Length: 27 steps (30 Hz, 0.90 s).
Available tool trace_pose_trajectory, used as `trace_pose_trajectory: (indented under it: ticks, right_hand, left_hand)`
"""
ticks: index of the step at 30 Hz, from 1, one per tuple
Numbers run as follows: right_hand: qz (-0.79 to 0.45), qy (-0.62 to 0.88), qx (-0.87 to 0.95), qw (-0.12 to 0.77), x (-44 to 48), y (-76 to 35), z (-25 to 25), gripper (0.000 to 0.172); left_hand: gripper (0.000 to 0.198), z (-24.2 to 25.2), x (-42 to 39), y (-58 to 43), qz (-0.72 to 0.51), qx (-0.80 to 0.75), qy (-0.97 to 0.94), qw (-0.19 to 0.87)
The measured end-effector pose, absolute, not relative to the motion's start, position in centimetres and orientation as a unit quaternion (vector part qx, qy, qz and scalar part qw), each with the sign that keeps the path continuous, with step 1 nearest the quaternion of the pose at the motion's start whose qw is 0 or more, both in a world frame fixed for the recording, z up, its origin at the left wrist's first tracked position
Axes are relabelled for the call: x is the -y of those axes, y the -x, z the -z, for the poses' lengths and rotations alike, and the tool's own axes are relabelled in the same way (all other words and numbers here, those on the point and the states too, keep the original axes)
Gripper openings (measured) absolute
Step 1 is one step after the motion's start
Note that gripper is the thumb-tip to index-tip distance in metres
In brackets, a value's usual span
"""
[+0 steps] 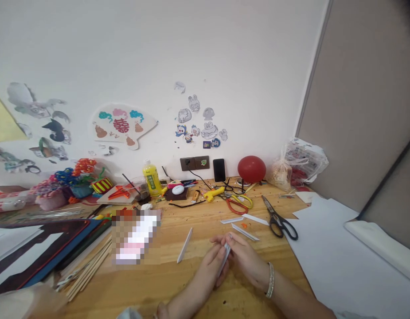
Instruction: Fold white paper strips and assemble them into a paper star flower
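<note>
Both of my hands meet low in the middle of the wooden table. My left hand and my right hand pinch a narrow folded white paper strip between their fingertips, fingers closed on it. My right wrist wears a silver bracelet. Another folded white strip lies on the table left of my hands. Three more white strips lie just beyond my fingers.
Black-handled scissors lie to the right, red and yellow scissors farther back. White paper sheets cover the right side. A yellow bottle, red balloon, phone, glue gun and wooden sticks crowd the back and left.
</note>
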State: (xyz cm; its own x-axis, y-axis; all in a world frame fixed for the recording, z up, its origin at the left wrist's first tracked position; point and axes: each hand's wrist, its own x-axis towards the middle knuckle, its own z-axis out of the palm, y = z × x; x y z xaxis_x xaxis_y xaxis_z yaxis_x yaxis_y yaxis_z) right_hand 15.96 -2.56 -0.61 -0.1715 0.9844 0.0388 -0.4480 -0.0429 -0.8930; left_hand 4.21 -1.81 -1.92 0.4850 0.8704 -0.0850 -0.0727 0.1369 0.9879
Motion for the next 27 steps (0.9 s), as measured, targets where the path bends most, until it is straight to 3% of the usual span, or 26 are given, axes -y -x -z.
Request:
trace_pose_trajectory:
  ticks: [18,27]
  right_hand:
    - [-0.589,0.381,0.415,0.58,2.0,-16.3,0.8,0.04]
    - [-0.579,0.362,0.501,0.533,2.2,-16.9,0.2,0.033]
  left_hand:
    - [0.048,1.1,1.9,-4.2,-0.294,-0.362,-0.572,0.675]
    - [0.047,2.3,1.6,-4.0,-0.3,-0.349,-0.569,0.682]
